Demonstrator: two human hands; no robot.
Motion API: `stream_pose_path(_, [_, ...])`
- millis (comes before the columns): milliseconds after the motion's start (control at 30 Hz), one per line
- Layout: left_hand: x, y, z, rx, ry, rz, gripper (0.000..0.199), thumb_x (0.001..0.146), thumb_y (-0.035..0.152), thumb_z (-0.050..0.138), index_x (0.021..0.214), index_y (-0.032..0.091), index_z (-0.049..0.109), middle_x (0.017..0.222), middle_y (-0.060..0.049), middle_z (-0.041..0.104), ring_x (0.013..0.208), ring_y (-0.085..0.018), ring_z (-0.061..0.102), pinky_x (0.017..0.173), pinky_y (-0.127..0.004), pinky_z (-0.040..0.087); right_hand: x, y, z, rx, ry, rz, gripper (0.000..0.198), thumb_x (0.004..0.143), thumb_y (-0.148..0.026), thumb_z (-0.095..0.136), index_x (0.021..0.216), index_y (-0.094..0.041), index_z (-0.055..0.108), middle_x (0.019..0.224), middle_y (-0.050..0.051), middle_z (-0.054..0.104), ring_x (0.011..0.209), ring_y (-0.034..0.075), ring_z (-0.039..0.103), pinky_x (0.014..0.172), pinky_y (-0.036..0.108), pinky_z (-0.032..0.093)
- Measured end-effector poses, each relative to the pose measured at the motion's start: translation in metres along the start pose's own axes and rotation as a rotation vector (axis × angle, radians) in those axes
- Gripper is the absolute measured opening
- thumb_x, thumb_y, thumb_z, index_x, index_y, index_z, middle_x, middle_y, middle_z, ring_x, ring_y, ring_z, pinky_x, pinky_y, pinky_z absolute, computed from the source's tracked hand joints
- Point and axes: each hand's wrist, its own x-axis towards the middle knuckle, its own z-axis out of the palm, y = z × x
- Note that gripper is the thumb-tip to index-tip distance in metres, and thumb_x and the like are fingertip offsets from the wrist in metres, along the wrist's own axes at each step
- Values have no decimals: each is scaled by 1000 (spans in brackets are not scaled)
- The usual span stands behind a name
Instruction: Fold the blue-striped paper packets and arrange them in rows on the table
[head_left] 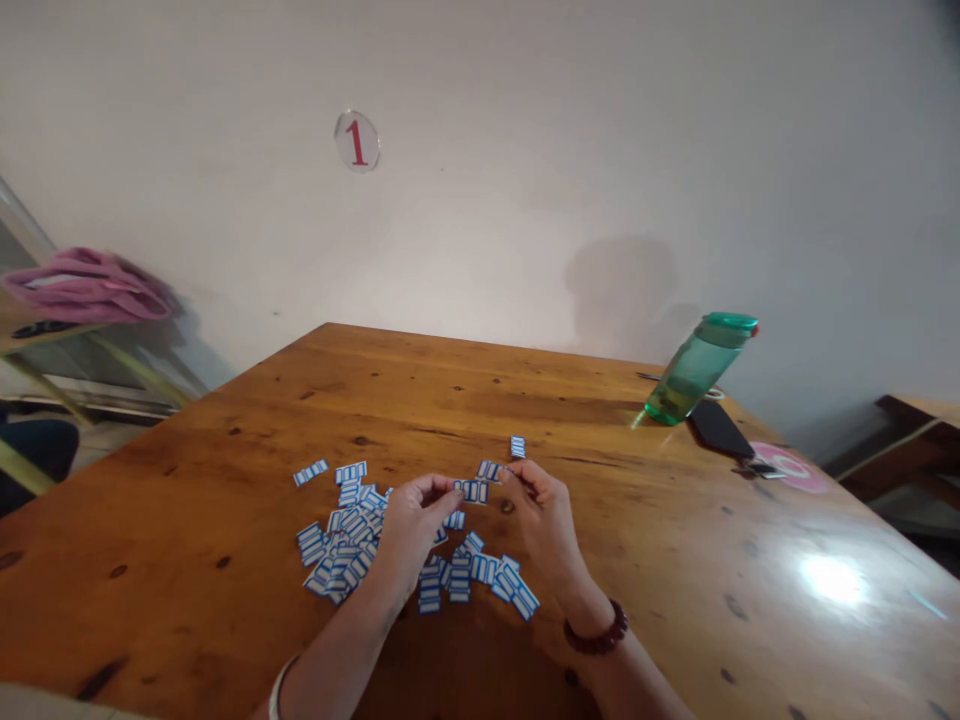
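Grasping a thin, white, blue-barred card-like piece (472, 491) between thumb and finger of the left hand (416, 518), near the middle of a knotty brown wooden worktop (420, 400). Pinching a second white, blue-barred piece (490, 470) in the fingertips of the right hand (544, 510), just beyond the first; impossible to tell whether lifted or resting on the wood. Blocking part of a loose heap of matching blue-and-white pieces (349, 545) with the left hand and forearm. Leaving in view, between the two forearms, a scattered cluster of more such pieces (459, 580). Facing a lone small blue-and-white piece (517, 447), just past the right fingertips. Sharing the worktop, well off to the right, with a translucent green bottle (694, 370), a flat black rectangular object (720, 428) beside it and a round pink disc (795, 468). Backed by a pale wall (480, 200) bearing a round plate marked with a red "1" (357, 141).
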Motion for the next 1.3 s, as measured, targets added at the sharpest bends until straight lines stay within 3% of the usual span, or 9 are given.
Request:
stream_pose_path(67, [1,0,0,14,47,4,10,54,25,66,56,16,62,49,4,55,47,-9,45,46,-20,33,0,-1,-2,36,52,3,19,77,-32,51,67,-17,56,58,-2,49,54,11,41,50,22,34])
stream_pose_path(200, [3,-1,0,38,90,26,11,54,27,66,55,17,62,46,4,53,47,-10,45,47,-20,33,-2,0,1,63,-15,19,17,73,-31,56,64,-18,52,55,-3,46,51,10,38,47,22,32])
stream_pose_path(433, [2,-1,1,25,52,38,13,53,29,68,57,17,65,51,2,59,51,-12,50,51,-22,38,-6,3,14,-113,93,-21,19,72,-26,54,58,-20,43,52,-5,39,49,9,34,46,22,29])
stream_pose_path(800, [2,-6,1,32,1,39,13,53,26,70,60,15,67,56,0,64,55,-14,55,55,-23,42,-7,7,18,-104,74,-11,17,71,-26,56,59,-20,45,53,-5,41,49,10,36,46,22,30])
stream_pose_path(933, [4,-9,2,46,11,55,11,56,27,68,59,16,66,55,1,64,54,-13,55,54,-22,42,-2,8,12,-4,-32,54,12,68,-26,59,76,-17,56,59,-3,50,51,10,40,47,22,32])
stream_pose_path(1100, [6,-11,2,155,-8,106,8,60,25,64,59,18,66,53,1,63,52,-14,56,53,-24,43,4,11,5,34,-199,66,9,69,-25,56,66,-17,55,57,-2,50,51,11,42,47,22,32])
stream_pose_path(1200, [9,-16,1,289,25,211,11,59,18,63,69,20,68,69,-2,69,70,-19,62,69,-29,46,5,19,5,-150,-163,-15,8,72,-21,51,65,-18,54,55,-3,49,51,11,42,49,23,32])
stream_pose_path(1300, [12,-27,-2,360,52,298,28,62,13,58,89,19,66,98,-8,68,98,-22,58,92,-36,37,5,30,7,-391,-147,-112,11,72,-13,47,65,-18,53,60,-1,53,57,13,47,55,24,34])
